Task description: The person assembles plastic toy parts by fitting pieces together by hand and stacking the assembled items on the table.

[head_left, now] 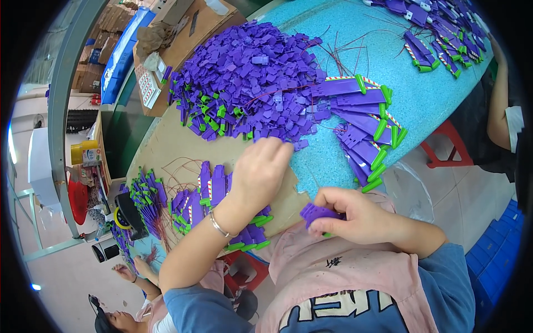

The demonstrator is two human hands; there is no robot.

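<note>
My left hand is at the near edge of a large heap of small purple plastic pieces, some with green ends. Its fingers are bent and closed together over the pieces, and whatever lies between them is hidden. Close to my body, my right hand grips a purple plastic part between thumb and fingers, with a bit of green showing below. Ahead of that hand, several long purple pieces with green ends and red-white striped strips lie fanned out on the blue tabletop.
Left of my forearm lie more purple-green pieces and thin red wires. Further purple-green pieces lie at the far right, near another person's arm. A red stool stands right. Another person sits at lower left.
</note>
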